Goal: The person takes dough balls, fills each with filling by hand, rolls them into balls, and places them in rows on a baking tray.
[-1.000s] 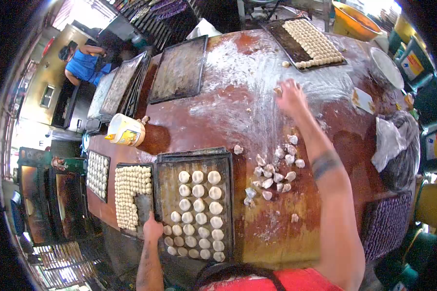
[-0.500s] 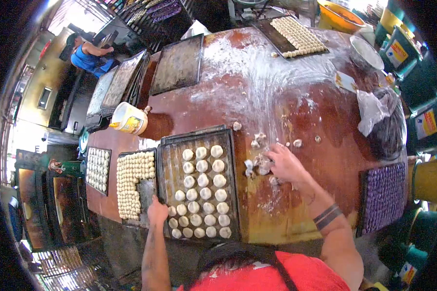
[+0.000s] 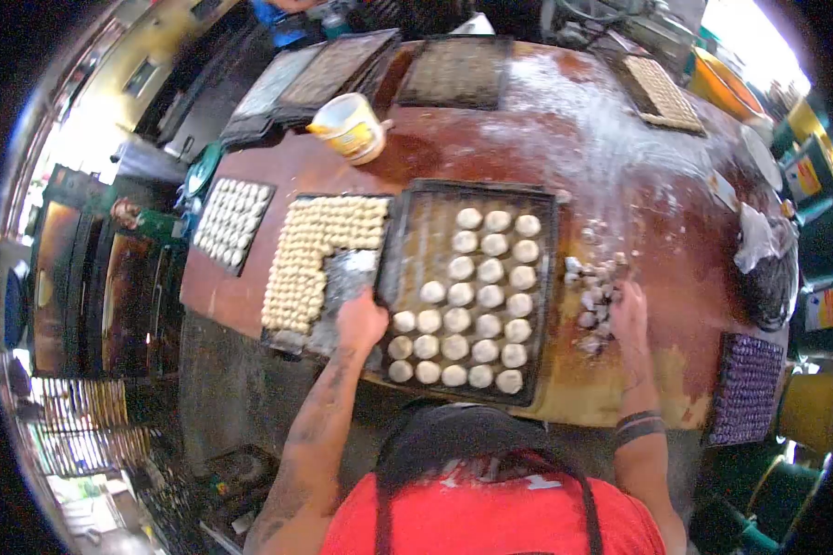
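My left hand is over the bare corner of a tray lined with small dough balls. Its fingers look curled, and a pale patch on the tray lies just beyond them; what they hold, if anything, is hidden. To its right lies a dark baking tray bearing rows of flattened round dough pieces. My right hand is on the table against a loose cluster of floury dough scraps. Blur hides how its fingers are placed.
A white bucket, stacked trays and a flat tray stand at the back. Flour dusts the tabletop. A plastic bag and a tray of purple pieces are at the right; another dough tray is left.
The view has swung left, shifting the table rightward. My right hand has drawn round to the right side of the scraps, which sit closer together. My left hand stays at the small-ball tray.
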